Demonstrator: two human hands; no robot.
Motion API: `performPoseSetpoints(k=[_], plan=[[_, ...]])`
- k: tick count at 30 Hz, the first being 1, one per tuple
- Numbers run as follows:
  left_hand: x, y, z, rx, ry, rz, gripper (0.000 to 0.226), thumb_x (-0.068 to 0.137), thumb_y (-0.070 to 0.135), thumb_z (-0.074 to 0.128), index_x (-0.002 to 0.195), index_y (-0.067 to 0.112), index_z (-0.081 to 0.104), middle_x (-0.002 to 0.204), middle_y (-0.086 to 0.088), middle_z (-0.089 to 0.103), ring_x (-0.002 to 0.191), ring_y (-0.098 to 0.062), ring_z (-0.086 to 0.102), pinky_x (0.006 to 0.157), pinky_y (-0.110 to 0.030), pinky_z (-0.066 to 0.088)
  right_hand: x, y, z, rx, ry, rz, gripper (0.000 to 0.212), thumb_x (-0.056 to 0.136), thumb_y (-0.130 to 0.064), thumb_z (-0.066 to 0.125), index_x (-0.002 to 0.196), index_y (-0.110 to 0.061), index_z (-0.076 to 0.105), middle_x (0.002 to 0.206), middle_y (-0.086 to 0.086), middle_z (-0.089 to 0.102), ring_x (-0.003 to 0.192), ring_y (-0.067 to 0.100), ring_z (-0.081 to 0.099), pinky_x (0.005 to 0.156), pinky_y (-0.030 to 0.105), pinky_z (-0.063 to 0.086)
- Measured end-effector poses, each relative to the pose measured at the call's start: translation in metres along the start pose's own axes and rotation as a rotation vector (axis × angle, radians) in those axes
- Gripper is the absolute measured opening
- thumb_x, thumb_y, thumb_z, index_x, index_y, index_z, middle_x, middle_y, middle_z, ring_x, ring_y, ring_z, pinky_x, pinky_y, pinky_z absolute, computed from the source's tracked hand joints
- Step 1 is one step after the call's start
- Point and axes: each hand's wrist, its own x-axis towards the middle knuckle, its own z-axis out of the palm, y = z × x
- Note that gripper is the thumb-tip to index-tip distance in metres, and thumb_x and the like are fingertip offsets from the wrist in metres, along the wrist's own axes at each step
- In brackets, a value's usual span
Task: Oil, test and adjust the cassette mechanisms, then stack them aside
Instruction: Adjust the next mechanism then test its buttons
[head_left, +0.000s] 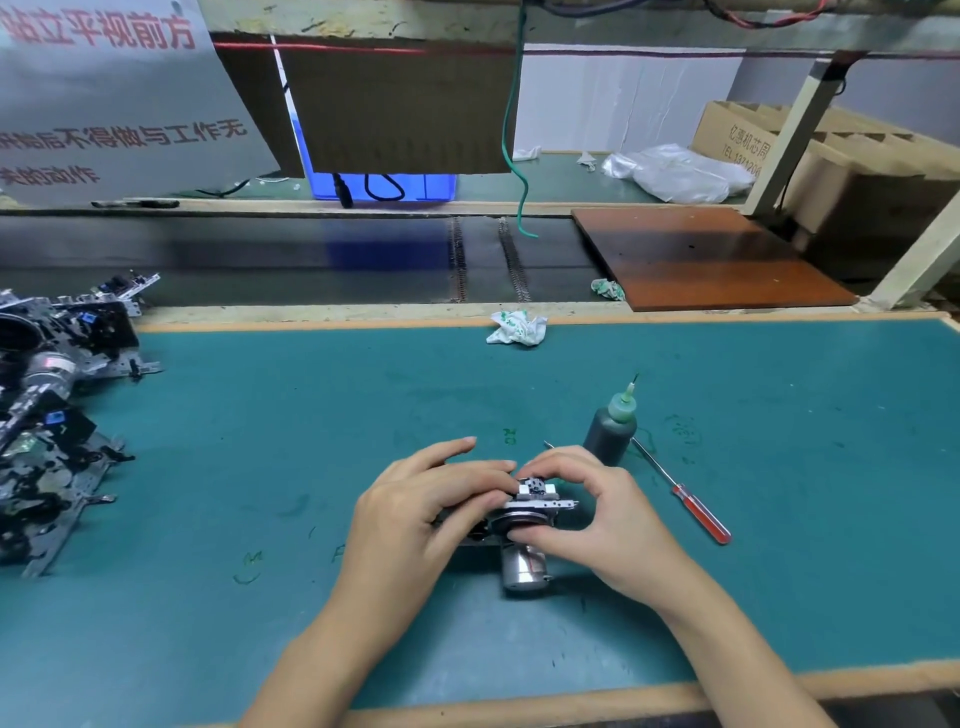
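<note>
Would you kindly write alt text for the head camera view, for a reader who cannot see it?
Both hands, left hand and right hand, hold a cassette mechanism over a green mat. An oil bottle and red-handled screwdriver lie right; stacked mechanisms sit left.

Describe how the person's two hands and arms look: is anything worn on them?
Both the left hand and the right hand are bare: no gloves, rings, watch or bracelet visible. Both forearms are uncovered as far as the frame shows; no sleeve appears. Fingernails are short and unpainted.
</note>
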Motion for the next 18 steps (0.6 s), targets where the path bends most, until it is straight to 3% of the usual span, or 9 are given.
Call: performPoseSetpoints(k=[3, 8, 12, 15, 18], plan=[[0.001, 0.0, -0.001, 0.008, -0.015, 0.003, 0.016, 0.085, 0.039, 0.058, 0.086, 0.036, 0.074, 0.102, 0.034, 0.066, 0.119, 0.006, 0.051, 0.096, -0.028, 0.043, 0.002, -0.001, -0.003, -0.028, -0.024, -0.001, 0.036, 0.065, -0.021, 0.085, 0.087, -0.042, 0.065, 0.096, -0.012, 0.063, 0.1, 0.006, 0.058, 0.093, 0.016, 0.038], [0.0, 0.002, -0.001, 0.008, -0.013, -0.008, 0.015, 0.084, 0.03, 0.06, 0.088, 0.041, 0.069, 0.101, 0.033, 0.066, 0.118, 0.007, 0.052, 0.097, -0.027, 0.043, 0.001, -0.006, -0.004, -0.146, -0.085, -0.05, 0.031, 0.072, -0.03, 0.08, 0.094, -0.041, 0.061, 0.1, -0.022, 0.059, 0.107, 0.005, 0.052, 0.093, 0.015, 0.036], [0.0, 0.002, -0.001, -0.02, -0.015, -0.013, 0.015, 0.083, 0.028, 0.061, 0.089, 0.036, 0.073, 0.1, 0.03, 0.068, 0.116, 0.004, 0.054, 0.096, -0.029, 0.045, -0.012, 0.0, -0.005, -0.366, 0.091, -0.082, 0.044, 0.073, -0.057, 0.062, 0.109, -0.033, 0.062, 0.105, -0.024, 0.058, 0.109, -0.002, 0.048, 0.093, 0.015, 0.035], [0.001, 0.002, -0.001, -0.011, 0.0, 0.0, 0.015, 0.083, 0.027, 0.062, 0.089, 0.033, 0.075, 0.1, 0.029, 0.069, 0.113, 0.003, 0.056, 0.094, -0.027, 0.046, -0.025, 0.008, -0.002, -0.581, 0.25, -0.178, 0.042, 0.078, -0.054, 0.056, 0.092, -0.017, 0.071, 0.093, -0.011, 0.065, 0.094, 0.01, 0.056, 0.085, 0.022, 0.039], [0.0, 0.001, 0.0, -0.014, 0.004, 0.008, 0.014, 0.082, 0.026, 0.063, 0.088, 0.03, 0.075, 0.098, 0.026, 0.07, 0.112, 0.004, 0.057, 0.094, -0.025, 0.046, -0.033, 0.014, 0.001, -0.676, 0.248, -0.243, 0.041, 0.081, -0.05, 0.055, 0.082, -0.013, 0.072, 0.09, -0.009, 0.069, 0.088, 0.015, 0.059, 0.082, 0.023, 0.039]])
